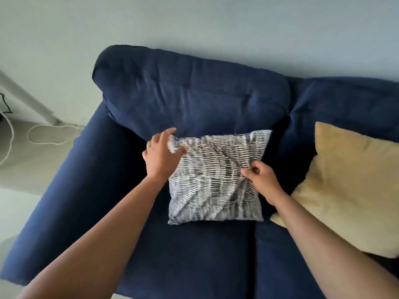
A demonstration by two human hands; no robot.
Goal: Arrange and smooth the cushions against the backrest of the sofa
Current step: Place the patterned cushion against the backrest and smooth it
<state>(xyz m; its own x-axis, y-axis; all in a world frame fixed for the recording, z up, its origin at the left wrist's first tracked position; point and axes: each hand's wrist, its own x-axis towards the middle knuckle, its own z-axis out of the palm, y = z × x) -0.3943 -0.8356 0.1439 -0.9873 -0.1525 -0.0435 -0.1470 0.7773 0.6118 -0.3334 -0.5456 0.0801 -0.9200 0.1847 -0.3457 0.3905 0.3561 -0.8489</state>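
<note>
A grey-and-white striped cushion [212,182] leans on the seat against the dark blue backrest [190,93] of the sofa. Its cover is creased. My left hand [160,156] grips the cushion's top left corner, thumb on the front and fingers spread behind. My right hand [262,179] pinches the fabric at the cushion's right edge, about halfway up. A pale yellow cushion [347,186] lies to the right, resting against the second back cushion [354,100].
The sofa's left armrest [71,190] runs down the left side. White cables [41,134] lie looped on the floor beyond it, near a wall corner. A plain wall stands behind the sofa.
</note>
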